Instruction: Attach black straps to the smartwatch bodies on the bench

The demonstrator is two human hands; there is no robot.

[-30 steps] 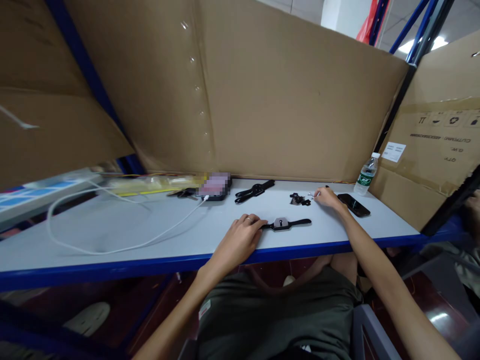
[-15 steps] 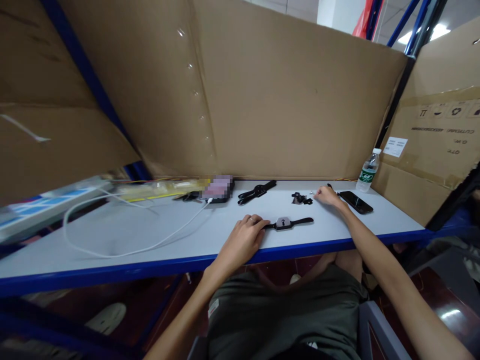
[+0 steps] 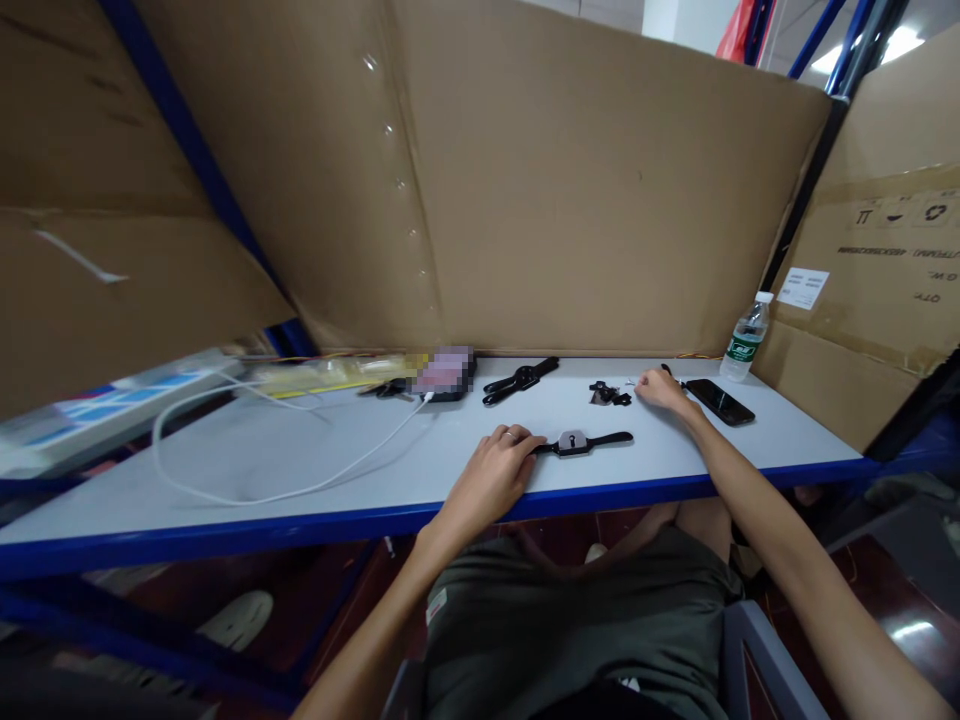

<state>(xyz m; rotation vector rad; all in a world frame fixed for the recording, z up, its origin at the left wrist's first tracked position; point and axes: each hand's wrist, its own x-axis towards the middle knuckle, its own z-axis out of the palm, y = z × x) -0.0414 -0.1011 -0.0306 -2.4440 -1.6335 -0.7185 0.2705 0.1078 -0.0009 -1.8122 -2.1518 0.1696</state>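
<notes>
My left hand (image 3: pixel 496 464) rests at the front of the table with its fingers closed round the left handle of a black spokeshave (image 3: pixel 609 439). A grey blade (image 3: pixel 566 439) with a dark keyhole slot lies on the spokeshave's middle. Farther right, my right hand (image 3: pixel 660 389) is down on the tabletop, fingers pinched beside some tiny silver screws (image 3: pixel 630 382). What it grips is hidden. To its left lie several small black metal parts (image 3: pixel 602 392). A thin black tool end (image 3: pixel 667 370) shows just behind the right hand.
More black spokeshave bodies (image 3: pixel 523 378) lie at the back. A phone (image 3: pixel 720 401) and a water bottle (image 3: pixel 748 338) are at right. At left, a white cable (image 3: pixel 247 500) runs to a dark device (image 3: pixel 448 392), with a power strip (image 3: pixel 97 415) beyond. Cardboard walls (image 3: pixel 570 190) enclose the table.
The camera view has turned slightly, so everything appears a little shifted to the right. Both hands hold nearly the same places, and the spokeshave stays put.
</notes>
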